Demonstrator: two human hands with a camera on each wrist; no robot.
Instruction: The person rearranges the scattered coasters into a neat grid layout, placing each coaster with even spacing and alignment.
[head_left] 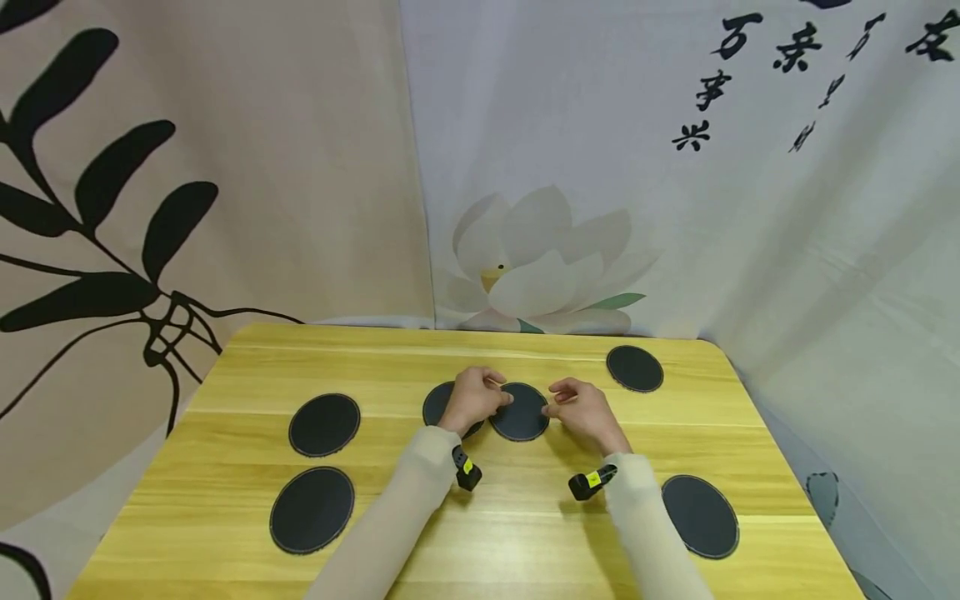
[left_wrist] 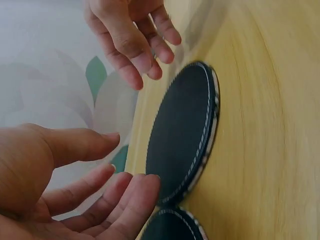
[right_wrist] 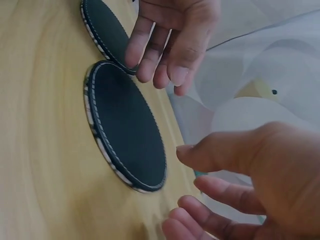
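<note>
Two round black coasters with pale stitching lie side by side near the back middle of the table; their rims meet in the right wrist view. My left hand [head_left: 476, 398] hovers over the seam between them and partly hides the left coaster [head_left: 438, 403]. Its fingers are loosely bent with nothing between them. Beside the right edge of the other coaster [head_left: 520, 413] is my right hand [head_left: 583, 410], thumb apart from the fingers and holding nothing. Both wrist views show the fingers raised around this coaster [right_wrist: 127, 125].
On the left of the wooden table [head_left: 517, 517] lie two more black discs, an upper one [head_left: 324, 425] and a lower one [head_left: 312, 510]. Another disc [head_left: 634, 368] is at the back right, and one [head_left: 701, 517] sits by the right forearm. A printed curtain [head_left: 345, 167] hangs behind.
</note>
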